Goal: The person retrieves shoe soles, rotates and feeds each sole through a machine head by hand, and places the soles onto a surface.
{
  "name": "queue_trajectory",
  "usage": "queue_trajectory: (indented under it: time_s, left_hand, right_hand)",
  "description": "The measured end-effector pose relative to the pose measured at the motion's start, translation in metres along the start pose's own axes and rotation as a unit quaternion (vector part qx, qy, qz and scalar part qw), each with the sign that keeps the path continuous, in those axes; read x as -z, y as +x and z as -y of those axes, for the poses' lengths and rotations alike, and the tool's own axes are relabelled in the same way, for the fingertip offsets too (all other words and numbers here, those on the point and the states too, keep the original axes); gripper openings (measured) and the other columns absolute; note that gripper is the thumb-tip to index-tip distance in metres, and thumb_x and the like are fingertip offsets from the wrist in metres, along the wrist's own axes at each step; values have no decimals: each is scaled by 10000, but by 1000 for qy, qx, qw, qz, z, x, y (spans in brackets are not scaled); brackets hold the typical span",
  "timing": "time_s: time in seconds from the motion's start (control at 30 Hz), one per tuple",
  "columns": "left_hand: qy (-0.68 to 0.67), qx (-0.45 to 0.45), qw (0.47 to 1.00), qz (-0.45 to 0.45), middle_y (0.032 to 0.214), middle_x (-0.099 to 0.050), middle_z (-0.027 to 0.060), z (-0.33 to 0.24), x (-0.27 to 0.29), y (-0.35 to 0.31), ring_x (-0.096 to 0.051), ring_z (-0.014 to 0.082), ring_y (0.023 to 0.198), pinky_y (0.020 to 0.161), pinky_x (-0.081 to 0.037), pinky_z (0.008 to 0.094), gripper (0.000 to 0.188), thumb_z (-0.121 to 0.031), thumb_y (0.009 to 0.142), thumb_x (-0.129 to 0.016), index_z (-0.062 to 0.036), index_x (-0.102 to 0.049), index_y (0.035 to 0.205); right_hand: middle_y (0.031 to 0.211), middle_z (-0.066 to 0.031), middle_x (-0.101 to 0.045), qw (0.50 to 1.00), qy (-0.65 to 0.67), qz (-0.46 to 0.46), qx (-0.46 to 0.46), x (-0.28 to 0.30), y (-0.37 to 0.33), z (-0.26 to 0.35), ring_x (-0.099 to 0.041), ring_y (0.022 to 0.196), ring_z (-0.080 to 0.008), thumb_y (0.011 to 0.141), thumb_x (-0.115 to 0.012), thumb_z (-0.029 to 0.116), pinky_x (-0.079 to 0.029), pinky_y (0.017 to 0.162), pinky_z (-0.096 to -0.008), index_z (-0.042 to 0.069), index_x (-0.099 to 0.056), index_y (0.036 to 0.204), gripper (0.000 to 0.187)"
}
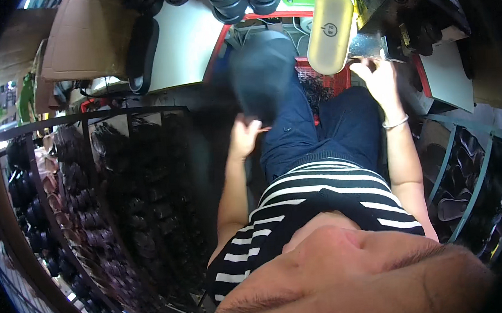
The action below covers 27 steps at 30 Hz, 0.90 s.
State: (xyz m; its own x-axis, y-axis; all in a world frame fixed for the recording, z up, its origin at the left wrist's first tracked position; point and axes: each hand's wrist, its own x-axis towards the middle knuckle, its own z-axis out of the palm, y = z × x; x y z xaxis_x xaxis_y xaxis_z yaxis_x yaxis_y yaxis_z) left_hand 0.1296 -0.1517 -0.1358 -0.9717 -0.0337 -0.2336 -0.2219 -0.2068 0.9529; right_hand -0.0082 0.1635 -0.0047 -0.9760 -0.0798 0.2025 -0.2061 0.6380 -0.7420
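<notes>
At left, our left hand (244,139) pinches a blurred, sole-shaped piece (263,74) that slack fingers could drop; our right hand's (382,86) grip we cannot tell.

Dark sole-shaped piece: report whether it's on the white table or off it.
Off: the left hand holds the dark piece by its lower end, blurred, over the trousers.

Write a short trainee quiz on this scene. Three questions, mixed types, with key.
1. What does the left hand hold?
2. True or false: the bracelet is nearer the right hand than the left.
3. The basket is: a) white b) red c) blue

Key:
1. A dark, flat piece, too blurred to identify surely; perhaps a sole.
2. True.
3. b
</notes>
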Motion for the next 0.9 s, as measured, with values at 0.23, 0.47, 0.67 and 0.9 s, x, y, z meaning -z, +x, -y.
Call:
queue_trajectory:
  time_s: [0.23, 0.47, 0.67, 0.9]
  left_hand:
    - [83, -125, 935, -321, 800, -465, 46, -134, 78, 48, -413, 127, 489, 406, -379, 222, 255, -254, 876, -425, -26, -478, 977]
    - [373, -80, 794, -474, 1189, -473, 256, -106, 122, 101, -449, 346, 1117, 932, -348, 379, 593, -430, 922, -276, 77, -465, 1166]
    - [-20, -56, 948, -314, 640, -403, 14, -26, 2, 49, -392, 100, 512, 433, -348, 196, 264, -193, 897, -395, -14, -460, 1081]
    - [659, -12, 747, -92, 1111, -441, 198, 45, -102, 33, -402, 340, 1047, 885, -335, 433, 524, -370, 809, -537, -46, -437, 1208]
  right_hand:
    - [841, -50, -611, 982, 123, -90, -115, 17, -26, -122, -562, 750, -106, 789, -651, 202, -449, 682, -235, 40, -567, 940, 237]
    - [925, -130, -624, 983, 19, -167, -68, 60, 63, -160, -600, 864, -260, 827, -556, 247, -459, 764, -328, 32, -580, 982, 266]
    - [1030, -183, -580, 988, -42, -148, -14, 25, 209, -167, -546, 969, -327, 827, -487, 280, -412, 862, -409, 33, -578, 1031, 333]
    - [1024, -209, -585, 979, -73, -188, -38, 7, 328, -191, -552, 950, -370, 793, -532, 355, -421, 854, -399, -7, -560, 1055, 448]
